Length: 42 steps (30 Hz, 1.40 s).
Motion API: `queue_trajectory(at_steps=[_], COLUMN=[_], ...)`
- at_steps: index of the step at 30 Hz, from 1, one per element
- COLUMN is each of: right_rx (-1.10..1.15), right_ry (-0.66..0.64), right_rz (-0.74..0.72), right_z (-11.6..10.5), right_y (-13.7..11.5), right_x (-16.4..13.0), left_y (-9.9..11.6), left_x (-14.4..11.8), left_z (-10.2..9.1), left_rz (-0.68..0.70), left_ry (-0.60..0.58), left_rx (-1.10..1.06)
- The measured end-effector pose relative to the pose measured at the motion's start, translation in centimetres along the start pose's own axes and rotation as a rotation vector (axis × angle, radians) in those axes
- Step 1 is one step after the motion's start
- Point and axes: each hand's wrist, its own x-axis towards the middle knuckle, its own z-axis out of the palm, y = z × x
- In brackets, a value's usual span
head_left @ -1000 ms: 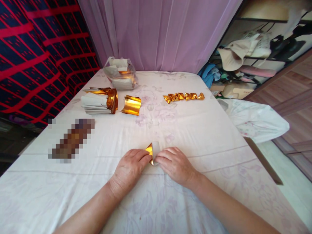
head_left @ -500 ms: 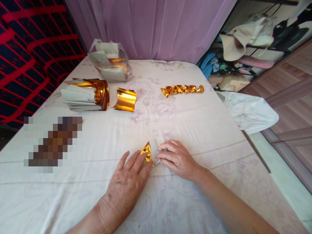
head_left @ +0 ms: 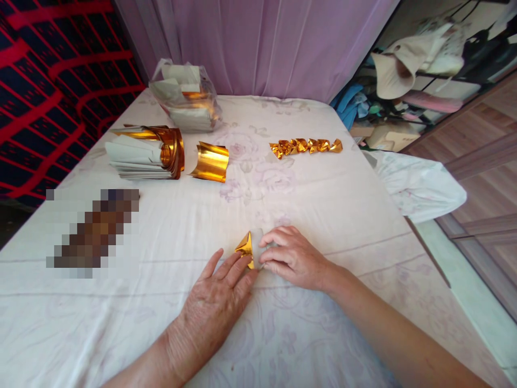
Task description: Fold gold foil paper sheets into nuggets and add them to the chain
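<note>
Left hand (head_left: 216,302) lies flat, fingers spread, against the gold foil paper (head_left: 246,249) — right hand (head_left: 293,257) pinches its white edge — the fold may spring open if pressure slackens.

Pixelated patch (head_left: 92,229) hides object; right hand (head_left: 297,258) covers paper's edge.

A small foil paper (head_left: 249,248) lies on the white floral bedsheet (head_left: 323,215), near the front middle. It is folded: a shiny gold triangle faces left with its point up, and a pale white backing shows to the right. Fingertips of both hands touch it, pressing it against the sheet.
</note>
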Motion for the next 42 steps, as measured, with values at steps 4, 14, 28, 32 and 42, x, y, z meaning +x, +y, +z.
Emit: queue_trajectory(at_steps=[4,14,28,32,42], right_rx=[0.046,0.077,0.084,0.084,0.061], right_ry=[0.046,0.140,0.004,0.057,0.104], right_rz=[0.035,0.159,0.049,0.117,0.164], right_z=[0.4,1.2,0.7,1.1,1.7], right_y=[-0.5,-0.7,-0.5,-0.4,-0.4], right_x=[0.0,0.2,0.0,0.2,0.4], left_y=[-0.4,-1.0,-1.4,-1.4,-1.4], left_x=[0.2,0.2,0.2,0.1,0.0], left_z=[-0.2,-0.6,-0.8,-0.7,-0.7], left_rz=[-0.013,-0.009,0.019,0.020,0.032], left_ry=[-0.010,-0.041,-0.104,-0.094,-0.077], left_rx=[-0.064,-0.115,-0.124,-0.108,-0.097])
